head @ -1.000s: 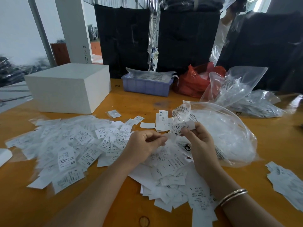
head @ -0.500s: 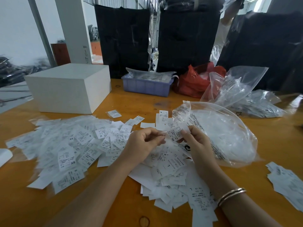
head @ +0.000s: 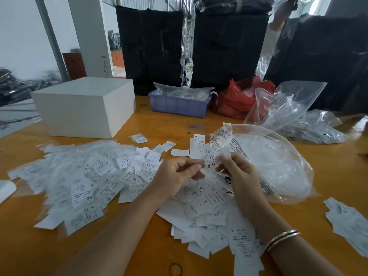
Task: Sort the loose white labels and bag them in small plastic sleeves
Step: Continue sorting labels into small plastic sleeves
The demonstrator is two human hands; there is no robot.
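White label (head: 212,159) pinched by both hands | loose labels (head: 83,176) left | large clear bag (head: 274,166) right

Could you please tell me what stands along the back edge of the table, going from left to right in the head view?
White box → blue basket → red plastic bag → upright clear plastic bag → flat heap of clear bags.

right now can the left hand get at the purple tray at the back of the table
Probably, though not at once. The left hand is pinching a small clear sleeve with a label that the right hand also holds. The way to the purple tray is bare tabletop, but it looks a long stretch.
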